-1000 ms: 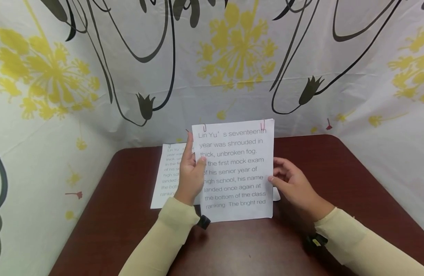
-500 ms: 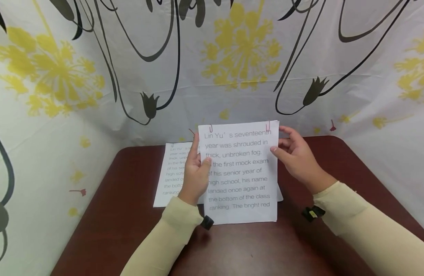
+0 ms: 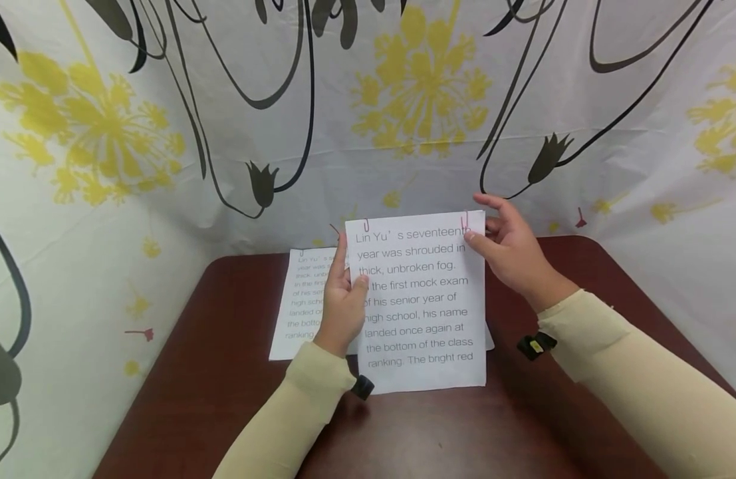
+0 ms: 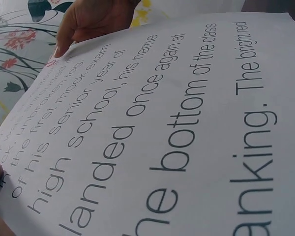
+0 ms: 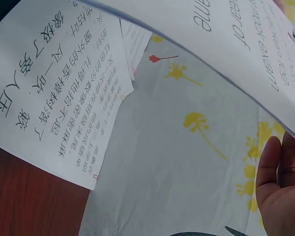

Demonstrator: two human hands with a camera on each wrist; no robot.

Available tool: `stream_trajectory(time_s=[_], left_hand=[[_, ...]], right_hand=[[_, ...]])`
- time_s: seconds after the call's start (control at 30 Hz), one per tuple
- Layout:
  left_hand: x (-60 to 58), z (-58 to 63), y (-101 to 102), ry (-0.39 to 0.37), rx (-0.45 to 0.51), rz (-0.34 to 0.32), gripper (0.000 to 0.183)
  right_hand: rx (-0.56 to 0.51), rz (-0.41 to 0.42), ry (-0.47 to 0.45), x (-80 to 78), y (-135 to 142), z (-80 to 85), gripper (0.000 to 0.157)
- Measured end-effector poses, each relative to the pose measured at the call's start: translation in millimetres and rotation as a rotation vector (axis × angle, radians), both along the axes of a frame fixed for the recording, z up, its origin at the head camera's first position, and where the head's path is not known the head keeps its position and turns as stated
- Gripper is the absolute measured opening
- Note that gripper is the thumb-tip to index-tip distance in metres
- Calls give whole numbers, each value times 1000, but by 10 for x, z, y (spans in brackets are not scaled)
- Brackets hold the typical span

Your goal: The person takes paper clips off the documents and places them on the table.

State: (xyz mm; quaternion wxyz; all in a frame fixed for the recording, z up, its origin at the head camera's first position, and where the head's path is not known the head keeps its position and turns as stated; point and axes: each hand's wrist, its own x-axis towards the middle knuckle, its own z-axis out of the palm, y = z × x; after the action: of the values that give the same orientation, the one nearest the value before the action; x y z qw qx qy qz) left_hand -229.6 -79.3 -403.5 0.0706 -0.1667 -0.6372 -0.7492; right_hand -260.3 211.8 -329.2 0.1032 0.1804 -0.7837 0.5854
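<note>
My left hand (image 3: 344, 303) grips the left edge of a stack of printed paper (image 3: 424, 299), with the thumb on the front and fingers behind. The stack is held upright above the table and carries large English text. A paper clip (image 3: 366, 225) sits at its top left and a pink paper clip (image 3: 464, 221) at its top right. My right hand (image 3: 514, 249) is at the top right corner, its thumb touching the front beside the pink clip. Its index finger extends above the top edge; other fingers are partly hidden behind. In the right wrist view its fingers (image 5: 285, 162) look loosely bent.
Another English-printed paper (image 3: 298, 306) lies on the dark red table (image 3: 242, 412) behind the held stack. Paper printed in Chinese characters (image 5: 64, 98) shows in the right wrist view, with a small red clip at its edge. A flower-patterned cloth (image 3: 212, 120) hangs behind the table.
My right hand has moved up the right edge of the stack to its top corner, thumb now by the pink clip. My left hand keeps its grip; the stack has shifted slightly right in view.
</note>
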Motion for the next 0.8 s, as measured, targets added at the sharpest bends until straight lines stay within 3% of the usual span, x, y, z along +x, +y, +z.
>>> stream_trajectory(time_s=[0.5, 0.8], left_hand=[[-2, -30, 52, 52, -131, 99, 84], [6, -55, 38, 83, -159, 117, 85]], right_hand=[[76, -20, 69, -2, -1, 59, 53], [99, -39, 81, -4, -12, 37, 47]])
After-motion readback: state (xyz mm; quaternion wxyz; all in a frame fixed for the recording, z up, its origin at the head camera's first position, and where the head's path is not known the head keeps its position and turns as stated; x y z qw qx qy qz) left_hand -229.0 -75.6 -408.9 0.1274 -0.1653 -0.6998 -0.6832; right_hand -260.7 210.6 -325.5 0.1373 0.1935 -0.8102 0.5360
